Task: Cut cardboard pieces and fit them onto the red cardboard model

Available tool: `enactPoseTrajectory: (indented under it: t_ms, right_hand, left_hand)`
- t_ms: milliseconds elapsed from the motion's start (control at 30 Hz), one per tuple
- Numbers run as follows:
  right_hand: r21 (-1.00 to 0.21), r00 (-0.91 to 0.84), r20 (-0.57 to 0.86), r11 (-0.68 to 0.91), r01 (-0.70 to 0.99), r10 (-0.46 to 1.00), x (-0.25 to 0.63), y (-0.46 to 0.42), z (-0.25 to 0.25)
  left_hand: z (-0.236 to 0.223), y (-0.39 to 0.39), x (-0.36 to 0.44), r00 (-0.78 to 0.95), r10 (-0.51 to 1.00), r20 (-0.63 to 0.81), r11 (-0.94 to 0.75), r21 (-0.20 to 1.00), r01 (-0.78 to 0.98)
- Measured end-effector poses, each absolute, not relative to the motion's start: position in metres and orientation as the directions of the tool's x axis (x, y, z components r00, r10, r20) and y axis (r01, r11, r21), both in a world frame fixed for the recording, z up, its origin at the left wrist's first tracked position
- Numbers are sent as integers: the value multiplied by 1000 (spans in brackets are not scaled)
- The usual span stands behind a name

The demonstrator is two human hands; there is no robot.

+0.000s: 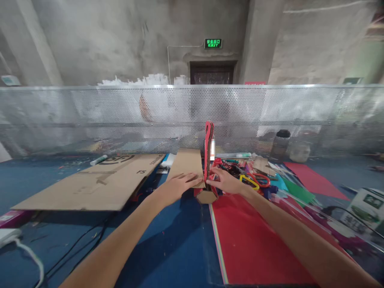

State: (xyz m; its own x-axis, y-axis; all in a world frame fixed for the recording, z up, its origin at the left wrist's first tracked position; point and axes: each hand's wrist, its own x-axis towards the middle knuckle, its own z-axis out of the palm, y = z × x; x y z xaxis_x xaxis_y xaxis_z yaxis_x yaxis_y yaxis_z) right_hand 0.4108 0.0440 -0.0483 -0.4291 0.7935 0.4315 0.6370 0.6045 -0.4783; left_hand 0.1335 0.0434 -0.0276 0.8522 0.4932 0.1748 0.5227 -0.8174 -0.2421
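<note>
A small cardboard piece stands on edge mid-table: a brown flap (187,164) lies flat to its left, and an upright panel (209,150) covered in red paper rises from it. My left hand (177,185) lies flat on the brown flap, fingers stretched out and pressing down. My right hand (223,180) pinches the base of the red-covered upright panel with its fingertips. A folded cardboard end (207,196) sits just below both hands.
A large flat cardboard sheet (90,182) lies at left. A red paper sheet (255,240) covers the blue table at right. Scissors (255,180) with red and yellow handles, coloured papers and clutter lie beyond my right hand. A perforated metal screen (120,116) closes the far edge. Cables trail at lower left.
</note>
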Motion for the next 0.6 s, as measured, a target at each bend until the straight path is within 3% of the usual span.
enactPoseTrajectory:
  t_ms: [167, 300, 433, 600]
  right_hand:
    - [-488, -416, 460, 615, 620, 785, 407, 42, -46]
    - [-722, -376, 436, 567, 396, 818, 406, 45, -46]
    - [-960, -307, 239, 271, 66, 921, 407, 47, -53]
    - [-987, -461, 93, 20, -161, 883, 394, 38, -64]
  left_hand:
    - [-27, 45, 131, 860, 460, 223, -814, -281, 508]
    - [-17, 44, 122, 850, 411, 329, -780, -354, 515]
    - [0, 42, 112, 848, 306, 433, -741, -452, 498]
    - [8, 35, 114, 829, 174, 532, -661, -560, 498]
